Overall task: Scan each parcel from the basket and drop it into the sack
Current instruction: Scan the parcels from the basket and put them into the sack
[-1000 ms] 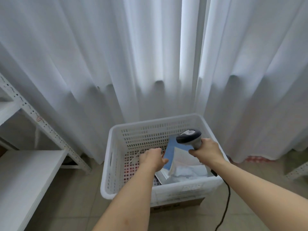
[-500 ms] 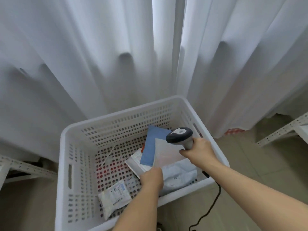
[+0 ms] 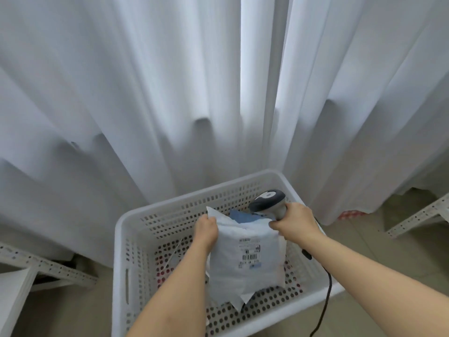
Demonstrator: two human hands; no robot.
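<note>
A white perforated basket point(image 3: 121, 251) stands on the floor in front of me. My left hand point(image 3: 206, 229) grips the top left corner of a white poly parcel point(image 3: 245, 261) and holds it upright above the basket, its barcode label facing me. My right hand point(image 3: 295, 222) holds a grey handheld scanner point(image 3: 268, 200) by its handle, and its fingertips touch the parcel's top right corner. A blue parcel point(image 3: 240, 217) shows behind the white one. The sack is not in view.
White curtains point(image 3: 194, 93) hang right behind the basket. Metal shelf frames stand at the left point(image 3: 48, 268) and at the right point(image 3: 418, 215). The scanner's black cable point(image 3: 325, 295) drops over the basket's right rim to the tiled floor.
My left hand has lifted the white parcel out of the basket and turned it upright, label toward me. The scanner hand has stayed near the basket's back right corner.
</note>
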